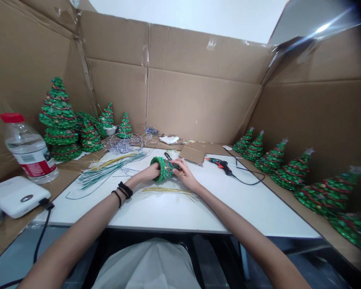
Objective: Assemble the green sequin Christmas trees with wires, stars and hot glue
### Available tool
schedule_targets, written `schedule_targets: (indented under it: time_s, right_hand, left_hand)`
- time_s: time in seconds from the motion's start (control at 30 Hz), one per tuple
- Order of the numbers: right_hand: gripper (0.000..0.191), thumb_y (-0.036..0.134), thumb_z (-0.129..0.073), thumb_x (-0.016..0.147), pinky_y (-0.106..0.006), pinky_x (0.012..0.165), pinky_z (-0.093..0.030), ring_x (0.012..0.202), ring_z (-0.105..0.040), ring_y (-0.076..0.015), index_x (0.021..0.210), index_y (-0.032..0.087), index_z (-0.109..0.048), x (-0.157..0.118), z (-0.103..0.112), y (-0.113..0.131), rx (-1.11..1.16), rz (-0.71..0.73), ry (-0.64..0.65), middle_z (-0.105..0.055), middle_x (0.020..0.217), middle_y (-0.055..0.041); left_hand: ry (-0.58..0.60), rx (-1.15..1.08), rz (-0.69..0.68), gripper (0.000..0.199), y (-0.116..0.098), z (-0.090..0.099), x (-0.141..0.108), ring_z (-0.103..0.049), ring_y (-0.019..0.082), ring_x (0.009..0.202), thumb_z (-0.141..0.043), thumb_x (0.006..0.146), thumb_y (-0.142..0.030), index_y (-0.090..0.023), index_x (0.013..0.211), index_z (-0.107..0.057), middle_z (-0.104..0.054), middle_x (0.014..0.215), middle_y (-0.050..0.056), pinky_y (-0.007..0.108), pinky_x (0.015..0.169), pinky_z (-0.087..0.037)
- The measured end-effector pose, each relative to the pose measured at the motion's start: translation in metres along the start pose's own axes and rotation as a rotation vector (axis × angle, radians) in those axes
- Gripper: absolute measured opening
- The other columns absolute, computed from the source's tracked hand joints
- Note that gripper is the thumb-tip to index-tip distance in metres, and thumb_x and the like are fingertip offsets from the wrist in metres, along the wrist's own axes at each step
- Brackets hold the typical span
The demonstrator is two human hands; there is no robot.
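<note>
A small green Christmas tree (163, 168) with red trim lies on its side above the white tabletop, its wide base turned left. My left hand (150, 171) reaches into the hollow base, so its fingers are hidden inside. At the narrow end, my right hand (185, 172) has its fingers closed round the tree. A dark metal tool tip (167, 156) shows just behind the tree; whether a hand touches it I cannot tell. Yellow wire strips (168, 190) lie on the table in front of both hands.
Green wires (105, 173) and a tangled coil of pale wire (124, 143) lie to the left. A glue gun (221, 163) with its cord rests right, near a cardboard piece (192, 155). Finished trees (291, 170) line the right edge; a water bottle (30, 150) stands left.
</note>
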State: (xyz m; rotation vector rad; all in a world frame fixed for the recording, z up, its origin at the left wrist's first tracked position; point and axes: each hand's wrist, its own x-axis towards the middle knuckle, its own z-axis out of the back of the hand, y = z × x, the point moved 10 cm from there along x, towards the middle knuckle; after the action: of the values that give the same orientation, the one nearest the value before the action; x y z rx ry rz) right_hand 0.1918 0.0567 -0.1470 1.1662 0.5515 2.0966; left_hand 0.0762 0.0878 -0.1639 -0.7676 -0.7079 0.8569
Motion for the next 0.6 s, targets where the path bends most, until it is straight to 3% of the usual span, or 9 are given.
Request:
schedule_targets:
  time_s: [0.6]
  right_hand:
    - [0.039,0.053,-0.055,0.083,-0.036,0.089,-0.039,0.097,-0.048,-0.0206,0.111,0.025,-0.059,0.0042,0.0004,-0.0011,0.058,-0.069,0.042,-0.046,0.106,-0.006]
  left_hand:
    - [0.004,-0.027,0.059,0.029,0.0068,-0.0022,-0.0012,-0.057,0.026,0.093,-0.046,0.066,-0.017,-0.011,0.09,-0.06,-0.067,0.091,0.01,0.04,0.087,-0.047]
